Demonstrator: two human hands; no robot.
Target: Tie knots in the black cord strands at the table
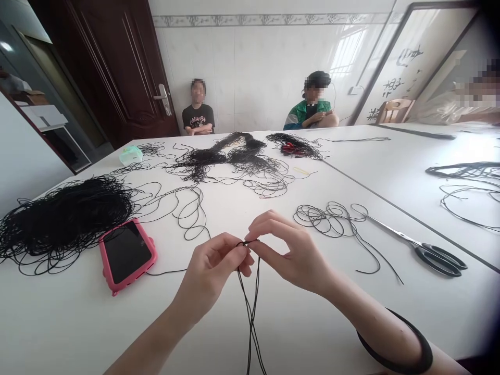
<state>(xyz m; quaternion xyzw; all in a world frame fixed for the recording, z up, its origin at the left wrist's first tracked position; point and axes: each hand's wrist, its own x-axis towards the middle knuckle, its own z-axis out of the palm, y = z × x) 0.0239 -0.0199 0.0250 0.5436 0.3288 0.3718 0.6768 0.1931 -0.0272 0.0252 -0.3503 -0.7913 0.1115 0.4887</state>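
Thin black cord (252, 312) hangs in several strands from between my hands, the strands crossing below them. My left hand (221, 258) pinches the cord between thumb and fingers at a small loop or knot. Close beside it, my right hand (287, 250) pinches the same cord, fingertips almost touching the left ones. Exactly how the cord is wound at the fingertips is too small to make out. To the right lies a loose coil of black cord (328, 219) on the white table (187, 323). Scissors with black handles (439, 258) rest near that coil, their blades partly over a cord loop.
A phone in a pink case (128, 255) lies left, beside a large tangled cord heap (74, 213). More cord bundles (234, 156) and red-handled scissors (291, 149) lie farther back. A green-white packet (130, 155) sits at the far left. Two people sit behind the table; another is at right.
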